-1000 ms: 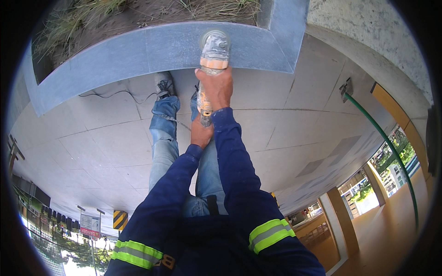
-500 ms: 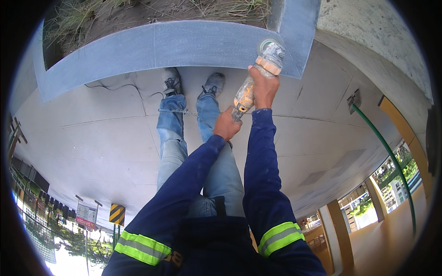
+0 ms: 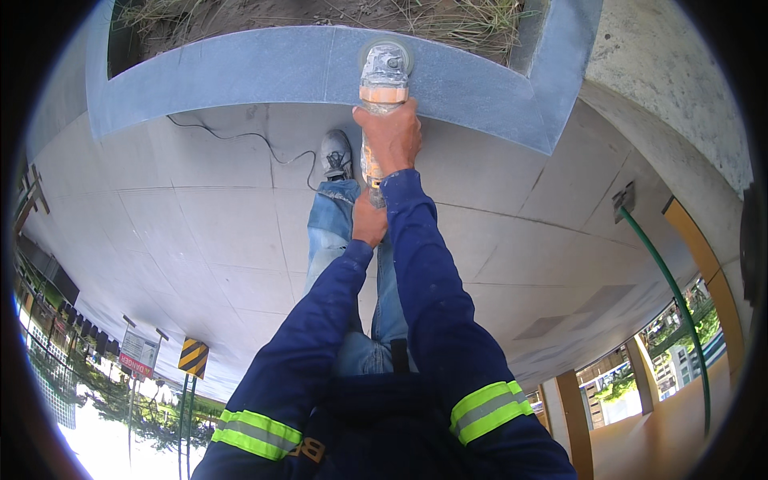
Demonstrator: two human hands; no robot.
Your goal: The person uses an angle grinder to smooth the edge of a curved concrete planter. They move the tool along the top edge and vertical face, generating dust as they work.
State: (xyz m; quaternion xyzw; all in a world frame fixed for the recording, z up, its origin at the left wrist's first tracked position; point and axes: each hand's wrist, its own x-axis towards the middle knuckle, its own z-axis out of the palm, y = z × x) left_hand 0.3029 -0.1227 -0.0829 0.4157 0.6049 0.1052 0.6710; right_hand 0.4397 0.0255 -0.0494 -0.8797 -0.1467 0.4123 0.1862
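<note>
Grinder (image 3: 385,84), one, dusty, grey-and-orange, elongated: one bare right hand (image 3: 393,138) closes round its middle, one bare left hand (image 3: 369,222) round its rear.

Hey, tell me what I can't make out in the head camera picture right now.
All in the head view:
- Right shoe: hidden behind the power tool and right grip.
- Underside of the disc: faces down on the stone ledge.
- Far end of the cord: lost behind the ledge.
- Planter bed: cut off by the upper edge.
- Small print on the sign: too small.
</note>
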